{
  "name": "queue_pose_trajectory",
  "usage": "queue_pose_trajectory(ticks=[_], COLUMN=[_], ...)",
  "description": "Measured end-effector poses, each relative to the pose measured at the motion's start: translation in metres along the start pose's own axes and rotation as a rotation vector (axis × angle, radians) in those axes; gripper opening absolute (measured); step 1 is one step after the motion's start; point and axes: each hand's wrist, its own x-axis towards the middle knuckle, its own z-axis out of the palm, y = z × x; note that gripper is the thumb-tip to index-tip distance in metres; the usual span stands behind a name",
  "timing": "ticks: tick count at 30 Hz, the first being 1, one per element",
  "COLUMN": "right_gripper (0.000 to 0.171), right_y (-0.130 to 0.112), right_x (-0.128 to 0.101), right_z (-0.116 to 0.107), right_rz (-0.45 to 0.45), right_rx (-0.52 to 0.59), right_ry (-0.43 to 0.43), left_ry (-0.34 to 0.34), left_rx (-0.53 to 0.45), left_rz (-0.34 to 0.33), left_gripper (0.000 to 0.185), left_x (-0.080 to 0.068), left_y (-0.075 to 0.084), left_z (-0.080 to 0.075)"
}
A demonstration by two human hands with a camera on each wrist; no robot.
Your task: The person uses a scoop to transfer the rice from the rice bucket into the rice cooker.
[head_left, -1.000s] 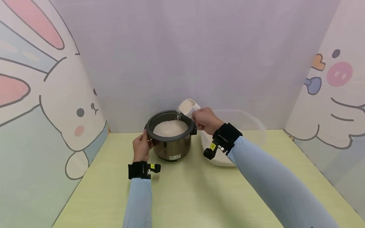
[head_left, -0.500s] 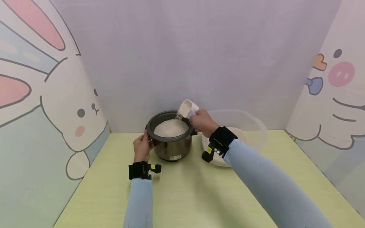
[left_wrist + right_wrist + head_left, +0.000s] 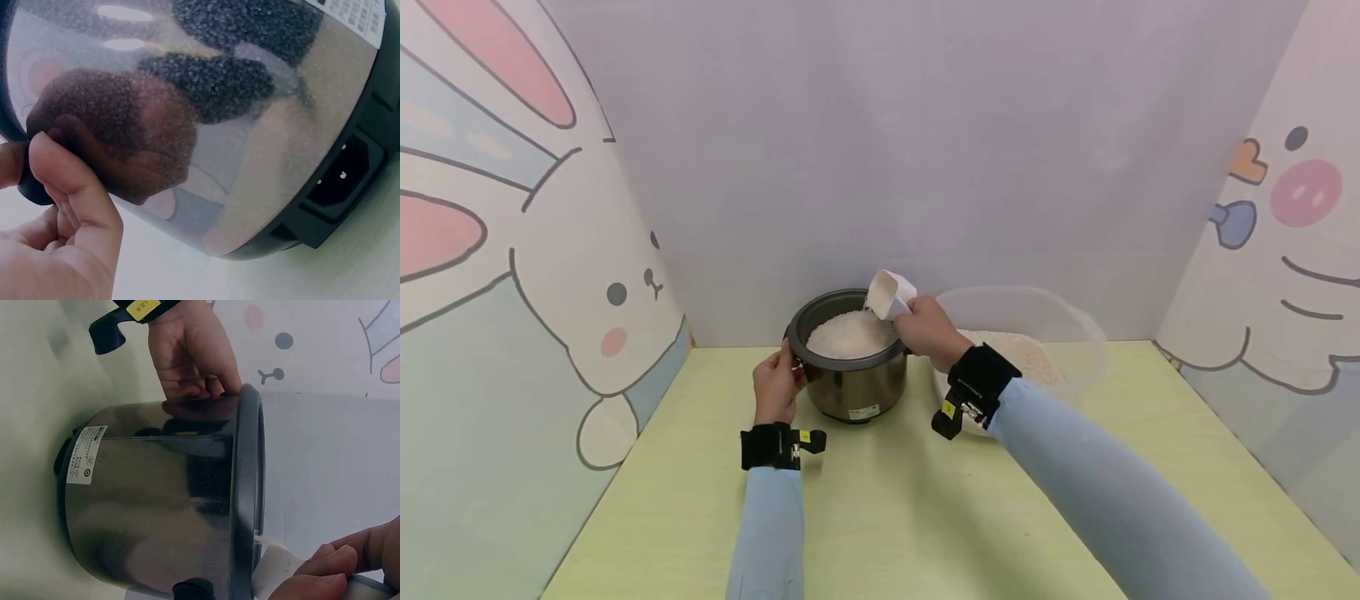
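A brown metallic rice cooker (image 3: 853,390) without a lid stands near the back wall, with a mound of white rice (image 3: 848,335) inside. My left hand (image 3: 777,387) pinches its black side handle (image 3: 35,182) between thumb and fingers. Over the right part of the rim my right hand (image 3: 929,333) holds a white scoop (image 3: 891,297) by its handle. The scoop is tipped leftward, and rice grains show at its mouth. In the right wrist view the scoop (image 3: 274,570) is partly hidden by the fingers.
A translucent tub (image 3: 1078,346) holding more rice (image 3: 1018,350) stands right of the cooker, partly behind my right wrist. The pale yellow-green table (image 3: 880,517) meets a curtain-like back wall (image 3: 925,167). Cartoon-printed panels (image 3: 572,333) flank both sides. A power socket (image 3: 340,175) shows low on the cooker.
The scoop has moved slightly down and tipped further over the cooker. Rice has poured from it, and the mound looks a little higher. My left hand keeps its hold on the handle.
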Motion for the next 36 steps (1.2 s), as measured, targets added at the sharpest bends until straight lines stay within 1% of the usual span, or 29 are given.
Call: queue_pose_trajectory(ticks=[2,7,11,19,23,28,32,36], right_gripper=[0.024,0.022,0.026,0.032,0.031,0.028,0.031,0.033], right_y=[0.000,0.000,0.001,0.001,0.005,0.016,0.022,0.027], right_x=[-0.001,-0.003,-0.004,-0.004,-0.004,-0.005,-0.007,-0.008], right_z=[0.003,0.011,0.016,0.020,0.016,0.006,-0.003,-0.011], right_rz=[-0.017,-0.086,-0.114,-0.196,-0.246,-0.324,-0.343,-0.353], right_rx=[-0.034,-0.110,-0.129,-0.189,-0.279,-0.402,-0.443,-0.471], right_ry=[0.000,0.012,-0.015,-0.021,-0.025,-0.034,-0.045,-0.043], left_ry=[-0.004,-0.013,-0.005,0.004,-0.008,-0.023,-0.011,-0.005], left_rx=[0.000,0.006,0.007,-0.002,-0.016,-0.030,-0.024,-0.005], left_rz=[0.001,0.005,0.003,0.001,0.001,0.005,0.016,0.011], left_gripper=[0.039,0.040,0.039,0.038,0.039,0.038,0.038,0.038], left_x=[0.000,0.000,0.002,0.003,0.003,0.003,0.003,0.002], left_y=[0.000,0.000,-0.001,0.000,0.003,0.002,-0.001,-0.001], left_z=[0.000,0.000,-0.001,0.000,0.002,0.002,0.001,-0.001])
